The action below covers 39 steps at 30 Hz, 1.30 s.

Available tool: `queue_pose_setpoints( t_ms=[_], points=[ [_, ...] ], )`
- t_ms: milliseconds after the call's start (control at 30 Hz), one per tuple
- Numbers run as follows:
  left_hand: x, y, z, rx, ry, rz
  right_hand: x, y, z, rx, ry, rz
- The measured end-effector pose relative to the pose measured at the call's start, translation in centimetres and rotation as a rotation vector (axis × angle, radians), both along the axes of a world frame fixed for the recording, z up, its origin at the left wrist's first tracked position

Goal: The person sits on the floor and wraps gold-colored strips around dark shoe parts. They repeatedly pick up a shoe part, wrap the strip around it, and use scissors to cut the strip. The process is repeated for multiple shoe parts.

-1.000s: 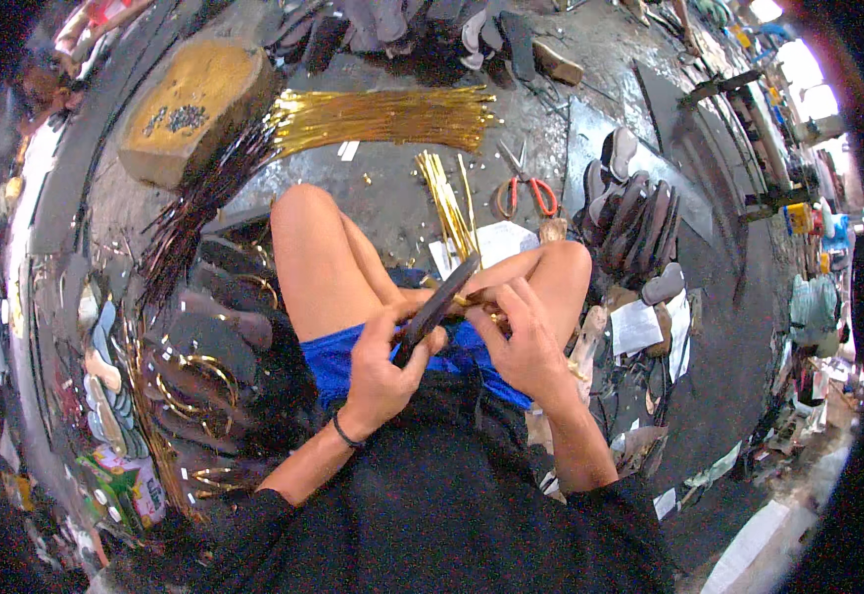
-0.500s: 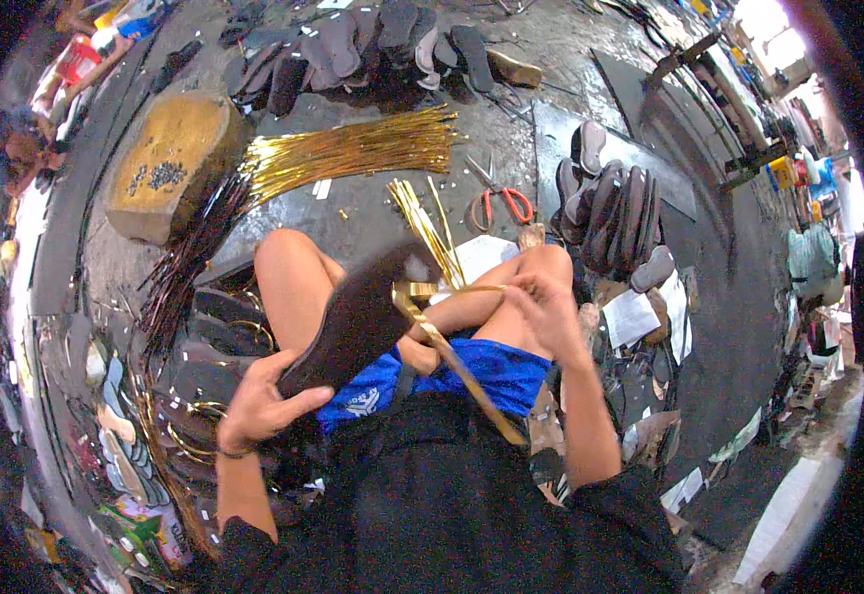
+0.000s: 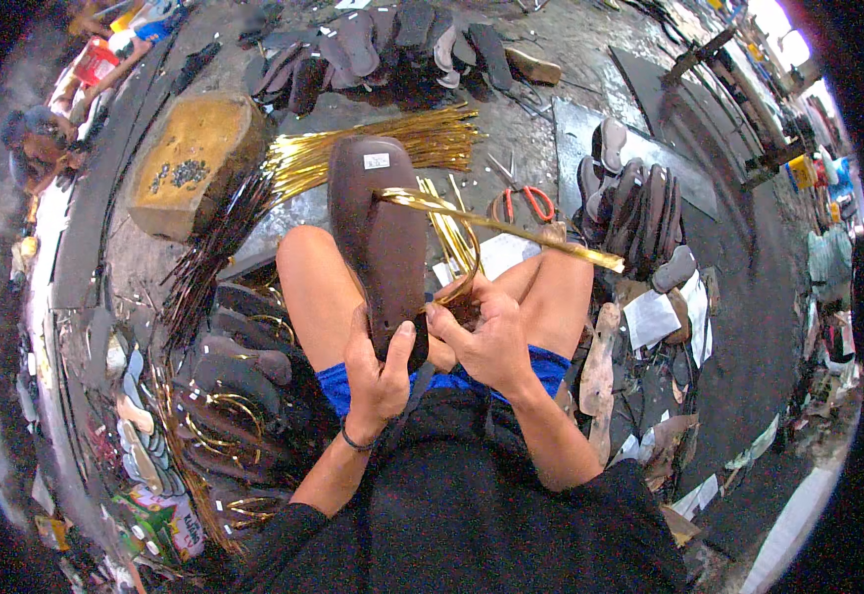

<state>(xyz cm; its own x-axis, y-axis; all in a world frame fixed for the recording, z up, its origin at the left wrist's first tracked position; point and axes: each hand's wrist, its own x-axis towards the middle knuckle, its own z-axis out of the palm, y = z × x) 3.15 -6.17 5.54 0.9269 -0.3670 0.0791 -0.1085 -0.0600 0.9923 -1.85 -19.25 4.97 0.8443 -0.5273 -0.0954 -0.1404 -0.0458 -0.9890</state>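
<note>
A dark brown sandal sole (image 3: 378,233) stands upright over my lap, with a small white label near its far end. My left hand (image 3: 381,371) grips its near end, thumb on top. From a hole near the sole's far part comes a gold strap (image 3: 526,234); one length sticks out to the right, and another loops back toward me. Close to the sole's right edge, my right hand (image 3: 481,332) pinches the looped part of the strap between thumb and fingers. The strap's tip is hidden by the fingers.
Gold strips (image 3: 383,144) lie in a bundle beyond the sole, beside a wooden block (image 3: 199,163) holding small dark bits. Red-handled scissors (image 3: 526,203) lie right of it. Dark soles (image 3: 640,208) are stacked at right; sandals with gold straps (image 3: 224,426) lie at left.
The sole has turned from slanted to upright, its labelled face now showing. My right hand has come in from the right to the sole's near right edge, and my left hand has moved rightward.
</note>
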Motion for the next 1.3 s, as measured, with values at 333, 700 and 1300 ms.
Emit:
queue_pose_setpoints(
  t_ms=[333, 700, 1300],
  points=[
    [-0.6, 1.0, -3.7, -0.006, 0.1, 0.042, 0.1, -1.3, -1.4, -0.079, -0.063, 0.181],
    [2.1, 3.1, -9.2, 0.283, -0.068, -0.092, 0.0, -1.2, -4.2, -0.061, -0.065, 0.275],
    [3.5, 5.1, -4.8, 0.088, 0.368, 0.0, -4.1, -2.5, -2.5, -0.005, 0.107, 0.003]
  ],
)
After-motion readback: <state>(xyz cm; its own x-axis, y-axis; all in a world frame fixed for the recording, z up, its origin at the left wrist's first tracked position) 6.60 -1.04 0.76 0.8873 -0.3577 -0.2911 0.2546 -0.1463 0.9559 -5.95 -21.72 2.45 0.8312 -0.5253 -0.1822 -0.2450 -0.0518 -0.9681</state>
